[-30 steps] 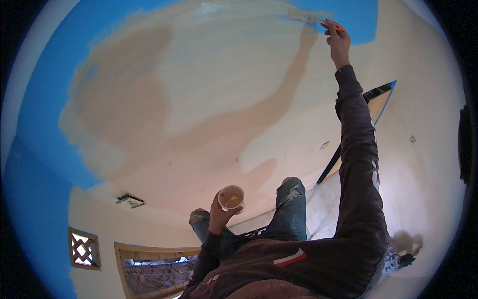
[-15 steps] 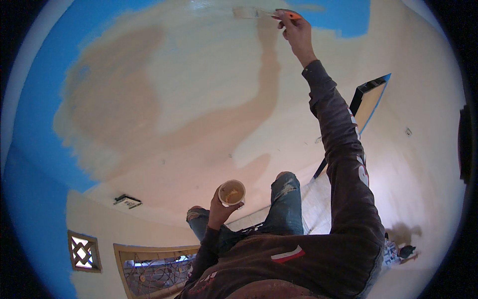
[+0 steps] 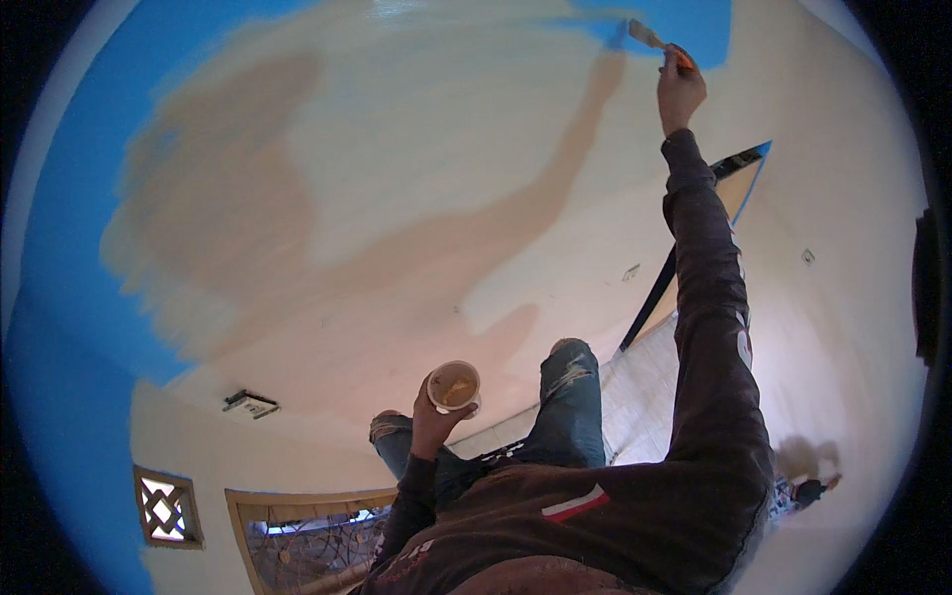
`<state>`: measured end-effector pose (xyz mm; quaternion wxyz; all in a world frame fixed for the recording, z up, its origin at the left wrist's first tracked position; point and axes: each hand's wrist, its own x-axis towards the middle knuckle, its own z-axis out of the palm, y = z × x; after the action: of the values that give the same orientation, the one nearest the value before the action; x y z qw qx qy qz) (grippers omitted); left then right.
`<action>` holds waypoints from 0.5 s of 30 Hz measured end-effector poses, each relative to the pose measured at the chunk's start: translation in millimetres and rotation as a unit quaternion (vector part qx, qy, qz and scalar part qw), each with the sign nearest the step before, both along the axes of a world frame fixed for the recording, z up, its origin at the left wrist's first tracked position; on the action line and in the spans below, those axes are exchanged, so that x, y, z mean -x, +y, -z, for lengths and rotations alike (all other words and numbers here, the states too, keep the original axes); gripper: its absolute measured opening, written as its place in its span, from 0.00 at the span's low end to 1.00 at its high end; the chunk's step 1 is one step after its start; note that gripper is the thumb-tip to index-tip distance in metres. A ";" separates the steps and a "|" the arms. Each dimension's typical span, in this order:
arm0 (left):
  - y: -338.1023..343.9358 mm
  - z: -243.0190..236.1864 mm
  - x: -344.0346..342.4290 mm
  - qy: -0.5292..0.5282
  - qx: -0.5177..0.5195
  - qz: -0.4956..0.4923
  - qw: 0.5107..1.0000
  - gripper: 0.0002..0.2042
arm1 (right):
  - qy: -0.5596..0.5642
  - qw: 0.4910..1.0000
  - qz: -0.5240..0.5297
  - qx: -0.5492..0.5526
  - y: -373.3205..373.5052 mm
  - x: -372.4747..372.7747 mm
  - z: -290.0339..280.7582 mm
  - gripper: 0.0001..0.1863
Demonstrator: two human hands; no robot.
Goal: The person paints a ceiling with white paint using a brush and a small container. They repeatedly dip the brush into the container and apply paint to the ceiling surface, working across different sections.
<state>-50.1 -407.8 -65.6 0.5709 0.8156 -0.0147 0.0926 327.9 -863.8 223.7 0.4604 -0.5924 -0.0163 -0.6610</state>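
Observation:
My right hand [image 3: 680, 91], arm stretched up, is closed round the orange handle of a paintbrush [image 3: 650, 38]. The bristles are at the blue patch [image 3: 702, 30] near the top right of the wall; whether they touch it I cannot tell. Cream paint [image 3: 426, 129] covers much of the wall, with blue showing along its left and upper edges. Low in front of me, my left hand [image 3: 433, 428] grips a white plastic tub [image 3: 454, 386], its mouth facing up. A little tan paint shows inside the tub.
A dark-edged door frame [image 3: 650, 297] stands right of the wall. A wall box [image 3: 251, 404] sits low at left, above a lattice vent [image 3: 167, 506] and a window with a decorative grille [image 3: 307, 545]. Pale sheeting [image 3: 635, 407] hangs behind my right leg. Another person [image 3: 793, 496] is partly visible at right.
My right hand has moved right and slightly down with the paintbrush, from the cream area to the blue patch. The tub in my left hand has shifted slightly left.

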 end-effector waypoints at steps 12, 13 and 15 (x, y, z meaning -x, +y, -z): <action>-10.6 4.5 -7.6 0.011 0.003 0.033 0.999 0.35 | -0.085 0.981 0.028 0.171 167.6 33.2 -2.4 0.12; -10.2 4.6 -7.2 0.015 -0.002 0.030 0.999 0.35 | -0.083 0.981 0.006 0.177 181.0 41.1 0.5 0.12; -10.9 5.5 -7.4 0.018 -0.002 0.027 0.999 0.35 | -0.079 0.978 -0.036 0.190 201.9 59.6 6.4 0.11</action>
<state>-42.7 -418.7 -71.1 0.5718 0.8176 -0.0261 0.0625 268.3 -661.9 217.3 0.3605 -0.6137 -0.1995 -0.6735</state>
